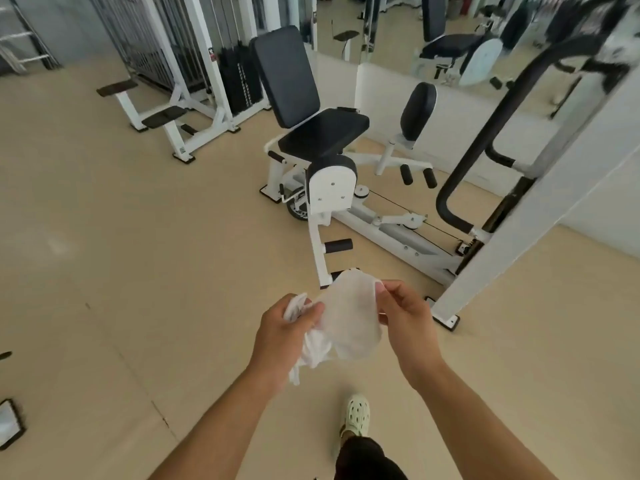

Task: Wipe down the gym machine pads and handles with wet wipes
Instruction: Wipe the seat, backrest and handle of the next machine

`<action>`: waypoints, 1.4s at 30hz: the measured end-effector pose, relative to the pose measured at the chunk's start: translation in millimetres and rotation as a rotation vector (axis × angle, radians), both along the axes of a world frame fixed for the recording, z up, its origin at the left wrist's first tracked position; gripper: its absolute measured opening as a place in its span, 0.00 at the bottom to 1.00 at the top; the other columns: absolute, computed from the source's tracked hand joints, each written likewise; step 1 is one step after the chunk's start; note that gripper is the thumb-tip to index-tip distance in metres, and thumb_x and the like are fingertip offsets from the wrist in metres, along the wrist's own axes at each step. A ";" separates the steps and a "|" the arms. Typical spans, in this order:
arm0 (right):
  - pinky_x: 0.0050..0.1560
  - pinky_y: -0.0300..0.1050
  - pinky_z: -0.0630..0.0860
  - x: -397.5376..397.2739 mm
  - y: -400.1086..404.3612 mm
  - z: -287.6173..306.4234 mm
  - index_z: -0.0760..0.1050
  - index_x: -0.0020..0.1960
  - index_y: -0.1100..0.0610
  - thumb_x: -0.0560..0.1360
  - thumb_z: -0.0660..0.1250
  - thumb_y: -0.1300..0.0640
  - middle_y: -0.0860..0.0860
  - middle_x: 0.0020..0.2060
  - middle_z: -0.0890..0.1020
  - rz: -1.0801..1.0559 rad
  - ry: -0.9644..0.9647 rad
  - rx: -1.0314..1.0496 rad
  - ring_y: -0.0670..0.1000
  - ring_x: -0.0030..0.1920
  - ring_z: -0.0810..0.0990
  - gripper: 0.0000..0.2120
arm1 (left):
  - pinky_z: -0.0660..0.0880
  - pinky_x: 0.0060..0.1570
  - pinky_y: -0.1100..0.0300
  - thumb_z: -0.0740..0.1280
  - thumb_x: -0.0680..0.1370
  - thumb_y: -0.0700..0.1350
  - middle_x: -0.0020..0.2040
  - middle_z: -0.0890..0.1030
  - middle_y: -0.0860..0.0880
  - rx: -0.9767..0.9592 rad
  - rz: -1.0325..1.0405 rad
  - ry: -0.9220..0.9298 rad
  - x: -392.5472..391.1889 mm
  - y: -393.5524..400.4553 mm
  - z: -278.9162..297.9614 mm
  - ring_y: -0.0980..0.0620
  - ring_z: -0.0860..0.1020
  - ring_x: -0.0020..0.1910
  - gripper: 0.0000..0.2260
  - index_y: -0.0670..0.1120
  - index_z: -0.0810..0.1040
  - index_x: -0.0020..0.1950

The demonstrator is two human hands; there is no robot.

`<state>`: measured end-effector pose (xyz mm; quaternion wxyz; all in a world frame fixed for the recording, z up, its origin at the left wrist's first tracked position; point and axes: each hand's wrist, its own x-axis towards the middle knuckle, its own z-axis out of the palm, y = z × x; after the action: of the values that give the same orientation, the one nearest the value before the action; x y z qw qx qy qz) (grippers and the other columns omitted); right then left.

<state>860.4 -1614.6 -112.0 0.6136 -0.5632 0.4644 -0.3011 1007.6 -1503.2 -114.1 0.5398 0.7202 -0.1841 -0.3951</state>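
Across the tan gym floor, listed by size:

1. White cable station, far left, with a black weight stack at its back and two small black pads low on its frame.
2. White upright post at right, carrying a black curved padded bar; a mirror lines the wall behind.
3. Seated leg machine, white frame, straight ahead of me and well beyond my hands. Black backrest pad upright, black seat pad below it, one oval thigh pad to the right, one white-backed pad facing me. Short black roller grips sit near the base.
4. My left hand, fingers curled closed on a bunched white wipe that hangs below the palm.
5. My right hand, thumb and forefinger pinching the top edge of a second wet wipe, spread open in a thin sheet between both hands; its left edge is also caught by my left fingers.
6. My pale perforated clog, on the floor beneath the wipes.
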 end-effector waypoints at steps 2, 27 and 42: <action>0.54 0.57 0.79 29.8 -50.5 -0.2 0.81 0.48 0.54 0.83 0.65 0.52 0.53 0.41 0.84 0.031 0.023 0.009 0.57 0.43 0.81 0.10 | 0.68 0.35 0.63 0.74 0.76 0.47 0.31 0.78 0.54 0.018 0.075 -0.082 30.8 -39.1 -0.8 0.56 0.74 0.32 0.09 0.43 0.78 0.42; 0.47 0.35 0.77 495.4 -325.2 -32.8 0.81 0.53 0.62 0.74 0.78 0.52 0.52 0.46 0.87 0.481 0.143 0.217 0.48 0.46 0.85 0.15 | 0.73 0.34 0.63 0.67 0.79 0.46 0.36 0.82 0.52 0.107 -0.045 -0.077 484.2 -329.9 -10.0 0.55 0.79 0.35 0.09 0.51 0.80 0.39; 0.51 0.57 0.84 676.2 -584.2 -69.6 0.81 0.58 0.58 0.82 0.67 0.59 0.57 0.51 0.86 0.005 0.109 0.445 0.60 0.51 0.85 0.08 | 0.69 0.28 0.68 0.73 0.76 0.48 0.30 0.81 0.49 0.196 -0.202 -0.220 711.2 -599.3 -39.9 0.57 0.74 0.27 0.13 0.42 0.78 0.36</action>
<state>1536.5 -2198.8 -181.5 0.6975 -0.4307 0.5502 -0.1589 1718.8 -2102.5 -154.0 0.4011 0.7862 -0.2738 -0.3821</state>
